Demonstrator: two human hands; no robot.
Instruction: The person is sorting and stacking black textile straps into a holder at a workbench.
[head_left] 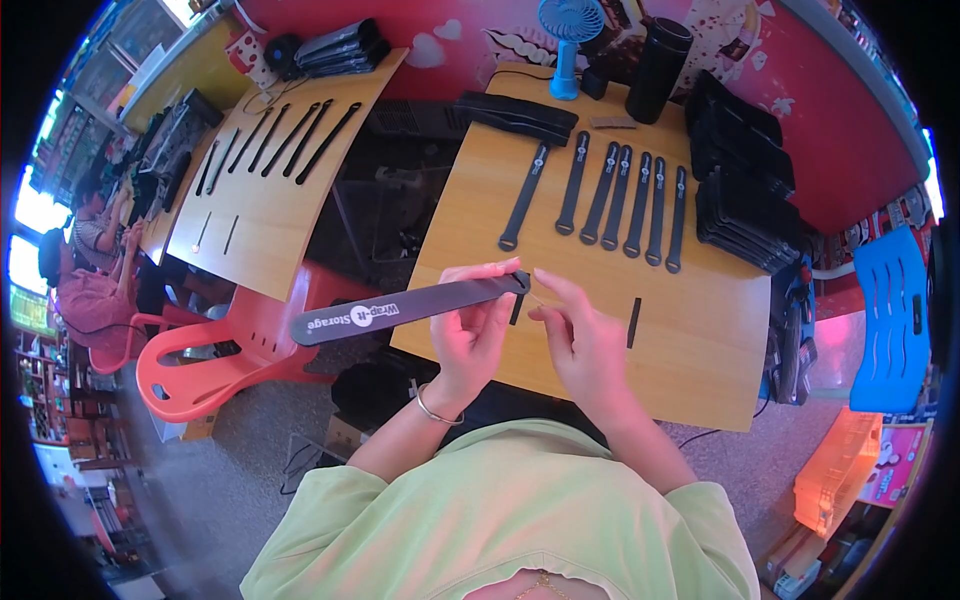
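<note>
As we list from the left edge, two seated co-workers [100,305] come first, one in a pink top; next, one wooden side table [275,225], bearing thin black strips [290,140] set out in a slanting row, with a pile of black packs [342,52] at its far end; before it, one red plastic chair [262,335] with a cut-out back; then one dark strap [402,310], long, flat, white-printed, round at its free end, held aloft nearly level, that free end pointing left over the chair; our left hand [466,338], a metal bangle [440,408] at its wrist, pinches the strap between thumb and fingers near its looped end; on the wooden worktable [700,345] beyond, one black bundle [515,118], one blue fan [571,45] standing upright; our right hand [590,352], just beside the looped end, thumb and forefinger bent with a narrow gap, though we cannot tell whether they grip anything; past the hands, seven flat straps [640,205] in a row, ringed ends toward us; one black cylinder [659,72], upright; stacked black straps [748,220] at the table's right; one blue slatted panel [888,320]; lastly, one orange crate [838,470], low down.
</note>
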